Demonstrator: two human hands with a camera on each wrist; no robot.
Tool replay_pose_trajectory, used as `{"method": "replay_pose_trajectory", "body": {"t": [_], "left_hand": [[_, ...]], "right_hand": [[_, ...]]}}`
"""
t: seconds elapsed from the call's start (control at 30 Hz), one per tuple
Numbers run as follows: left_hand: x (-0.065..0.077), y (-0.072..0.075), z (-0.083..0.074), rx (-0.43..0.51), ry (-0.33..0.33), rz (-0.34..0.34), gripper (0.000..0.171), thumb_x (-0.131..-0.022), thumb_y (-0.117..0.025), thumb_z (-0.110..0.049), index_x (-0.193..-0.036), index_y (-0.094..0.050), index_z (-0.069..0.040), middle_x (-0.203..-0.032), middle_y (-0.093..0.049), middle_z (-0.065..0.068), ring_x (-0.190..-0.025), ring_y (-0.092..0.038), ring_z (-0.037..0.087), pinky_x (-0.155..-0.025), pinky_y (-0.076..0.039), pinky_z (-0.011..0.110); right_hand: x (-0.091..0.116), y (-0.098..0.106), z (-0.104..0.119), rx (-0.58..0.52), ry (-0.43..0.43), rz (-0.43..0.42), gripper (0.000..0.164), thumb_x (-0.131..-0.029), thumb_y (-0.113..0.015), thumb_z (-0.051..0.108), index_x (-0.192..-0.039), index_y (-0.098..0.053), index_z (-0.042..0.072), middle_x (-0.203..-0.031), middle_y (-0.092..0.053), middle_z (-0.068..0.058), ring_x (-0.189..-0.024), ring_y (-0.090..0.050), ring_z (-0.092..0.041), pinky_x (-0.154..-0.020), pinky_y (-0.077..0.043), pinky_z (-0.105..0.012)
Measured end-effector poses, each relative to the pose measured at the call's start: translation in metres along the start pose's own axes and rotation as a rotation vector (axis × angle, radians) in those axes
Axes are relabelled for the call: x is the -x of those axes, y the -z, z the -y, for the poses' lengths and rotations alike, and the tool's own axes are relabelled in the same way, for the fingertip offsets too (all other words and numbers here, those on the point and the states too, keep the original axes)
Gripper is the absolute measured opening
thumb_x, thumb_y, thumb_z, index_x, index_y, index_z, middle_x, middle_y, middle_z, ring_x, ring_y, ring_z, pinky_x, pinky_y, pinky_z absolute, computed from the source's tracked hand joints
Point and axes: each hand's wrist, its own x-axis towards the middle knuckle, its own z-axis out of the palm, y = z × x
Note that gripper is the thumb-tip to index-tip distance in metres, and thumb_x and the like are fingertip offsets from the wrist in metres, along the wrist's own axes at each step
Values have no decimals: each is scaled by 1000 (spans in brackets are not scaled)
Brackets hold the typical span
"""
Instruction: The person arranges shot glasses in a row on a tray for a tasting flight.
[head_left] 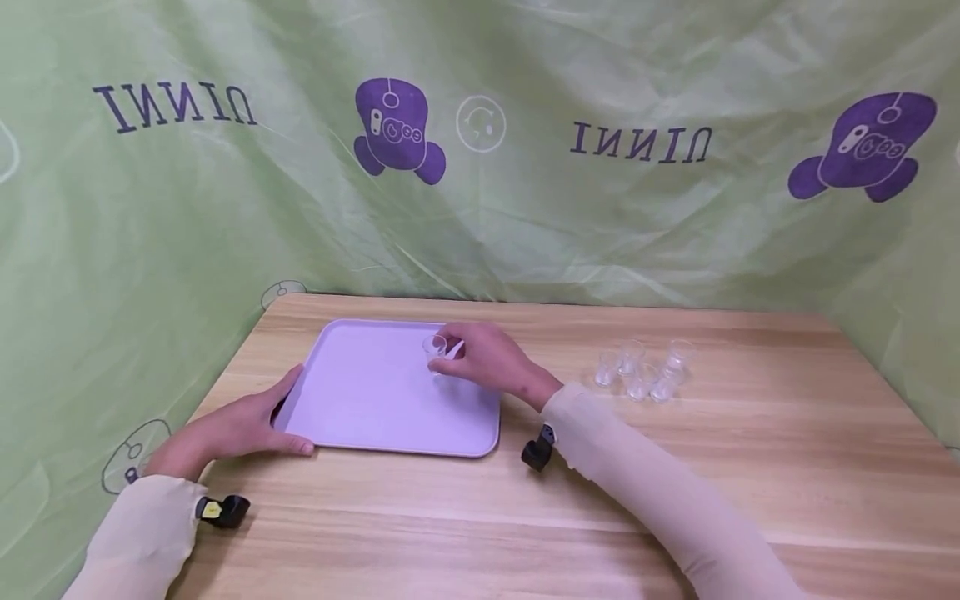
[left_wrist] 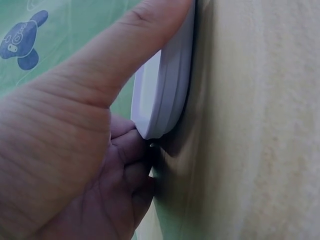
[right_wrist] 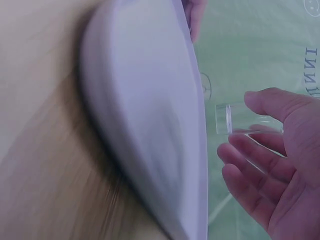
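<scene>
A pale purple rectangular tray [head_left: 360, 400] lies on the wooden table. My left hand [head_left: 240, 425] grips its near left corner. In the left wrist view the thumb reaches along the tray's side [left_wrist: 172, 85] and the bent fingers [left_wrist: 132, 145] meet its corner. Over the far right part of the tray, my right hand [head_left: 487, 358] pinches a small clear shot glass [head_left: 433, 350] between thumb and fingers. The right wrist view shows that shot glass [right_wrist: 237, 119] above the tray's rim [right_wrist: 200, 125], with the other fingers loosely bent below it.
Several more clear shot glasses [head_left: 637, 382] stand in a cluster on the table [head_left: 600, 483], to the right of the tray. A green printed curtain [head_left: 525, 233] hangs behind the table and along its sides.
</scene>
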Motion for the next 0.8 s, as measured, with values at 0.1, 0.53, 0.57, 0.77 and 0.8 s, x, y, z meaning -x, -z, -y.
{"method": "replay_pose_trajectory", "body": {"t": [0.1, 0.53, 0.57, 0.77, 0.8], "left_hand": [[0, 1, 0, 4, 5, -5, 129, -80, -87, -49, -160, -5, 10, -147, -36, 47, -129, -48, 50, -103, -38, 62], [-4, 0, -5, 96, 26, 15, 131, -78, -90, -45, -161, -4, 8, -159, -20, 39, -140, -33, 55, -108, -30, 65], [-3, 1, -4, 99, 28, 14, 131, -78, -90, -44, -161, -3, 8, -160, -19, 39, -140, -33, 54, -108, -30, 65], [-3, 0, -1, 106, 44, 13, 130, -79, -89, -43, -162, -2, 4, -161, -19, 38, -139, -34, 54, -107, -31, 64], [-3, -1, -1, 111, 43, 16, 129, -79, -89, -43, -162, -2, 4, -161, -19, 38, -139, -34, 53, -107, -31, 64]], "right_hand": [[-13, -7, 5, -21, 10, 10, 31, -93, -79, 32, -115, -73, 11, -104, -73, 2, -90, -68, -9, -78, -52, -23], [-50, -34, 15, -37, -28, 24, 30, -93, -79, 33, -115, -73, 13, -104, -71, 4, -91, -63, -7, -81, -48, -23], [-52, -36, 17, -27, -31, 27, 30, -93, -78, 33, -115, -73, 14, -104, -71, 5, -91, -63, -7, -81, -47, -23], [-65, -46, 32, -6, -17, 53, 33, -93, -78, 33, -119, -72, 13, -106, -72, 3, -90, -63, -8, -81, -47, -24], [-66, -49, 34, -6, -18, 59, 33, -93, -78, 33, -119, -72, 14, -106, -72, 3, -90, -63, -7, -80, -47, -23]]}}
